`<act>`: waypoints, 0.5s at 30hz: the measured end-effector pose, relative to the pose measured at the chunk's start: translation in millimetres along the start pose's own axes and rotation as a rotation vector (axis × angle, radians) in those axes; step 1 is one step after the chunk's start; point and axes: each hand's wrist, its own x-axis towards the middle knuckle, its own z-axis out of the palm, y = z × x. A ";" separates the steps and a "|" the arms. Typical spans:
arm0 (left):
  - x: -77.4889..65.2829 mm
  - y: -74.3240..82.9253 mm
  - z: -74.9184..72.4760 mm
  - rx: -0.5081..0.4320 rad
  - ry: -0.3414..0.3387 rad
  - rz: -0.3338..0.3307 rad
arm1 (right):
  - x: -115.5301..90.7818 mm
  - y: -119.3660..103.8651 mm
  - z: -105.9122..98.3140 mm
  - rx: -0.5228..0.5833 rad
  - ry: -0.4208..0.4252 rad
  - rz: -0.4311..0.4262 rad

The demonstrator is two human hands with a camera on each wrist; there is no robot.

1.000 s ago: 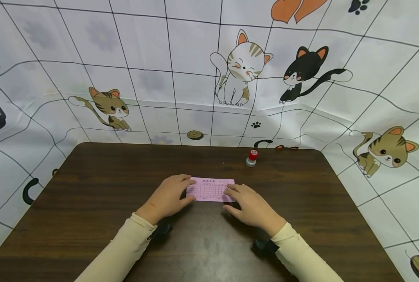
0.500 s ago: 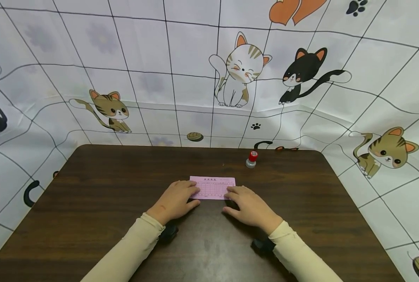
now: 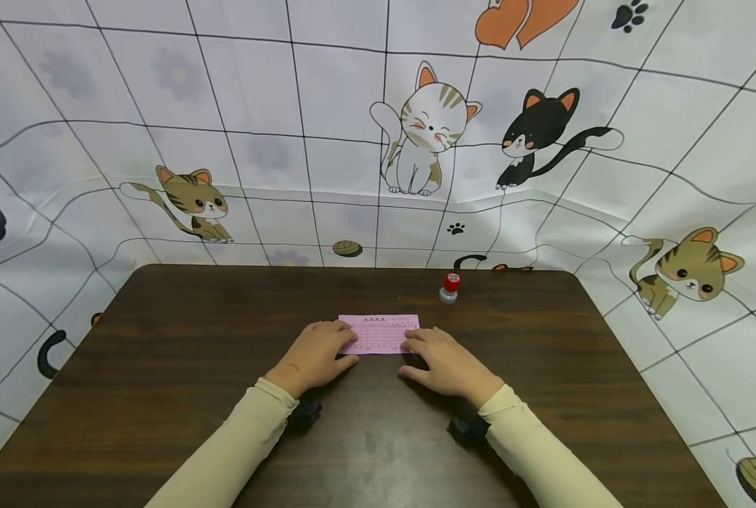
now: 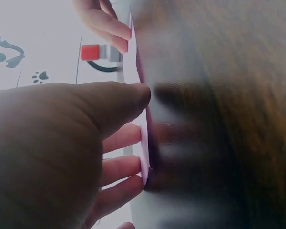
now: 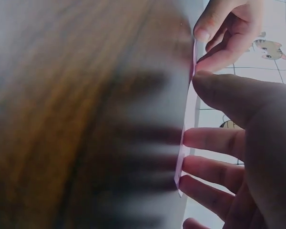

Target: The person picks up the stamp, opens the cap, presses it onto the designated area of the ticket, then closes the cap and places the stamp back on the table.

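A pink printed slip (image 3: 380, 335) with a table of ruled lines lies flat on the dark wooden table, seen nearly edge-on as a thin pink strip (image 4: 142, 143) from the left wrist. The fingertips of my left hand (image 3: 314, 356) rest on its left end, fingers extended and the thumb at the near edge. On the right end lie the fingertips of my right hand (image 3: 447, 361), spread and extended, its thumb on the table side of the slip. Both palms stay raised behind the fingers. Behind the slip, to the right, stands a small red-topped stamp (image 3: 450, 288) with a grey base.
The brown tabletop (image 3: 162, 367) stretches around both hands. A white curtain (image 3: 257, 162) printed with cats and grid lines hangs behind and beside the table. Dark wrist cameras sit under both cuffs, including the left wrist camera (image 3: 305, 415).
My left hand has moved a little right, its fingers further over the slip's left end. The slip has shifted slightly and lies straighter. The right hand has barely moved; the stamp stays put.
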 end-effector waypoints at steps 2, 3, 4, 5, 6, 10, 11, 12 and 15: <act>0.3 -0.5 -1.0 0.000 0.007 0.005 | 1.6 0.2 -2.0 -0.002 -0.017 -0.002; 0.7 -0.8 -1.3 0.000 0.011 0.010 | 2.2 0.2 -3.5 0.003 -0.021 -0.006; 1.1 -1.0 -1.7 -0.001 0.014 0.014 | 2.6 0.7 -5.0 0.003 -0.018 -0.008; 1.7 -1.6 -1.7 -0.003 0.022 0.019 | 2.8 1.3 -7.0 0.006 -0.013 -0.007; 2.1 -2.2 -2.0 -0.002 0.031 0.024 | 3.2 2.3 -9.0 0.008 -0.003 -0.004; 4.7 -6.4 -6.1 0.006 0.078 0.003 | 4.9 11.2 -21.3 0.026 0.089 0.022; 5.4 -8.1 -7.9 0.004 0.091 -0.011 | 5.2 14.8 -25.1 0.036 0.113 0.041; 6.1 -10.0 -10.2 0.001 0.098 -0.028 | 5.6 19.1 -28.8 0.046 0.138 0.059; 7.8 -17.1 -17.9 -0.035 0.099 -0.087 | 7.3 36.4 -39.2 0.089 0.226 0.129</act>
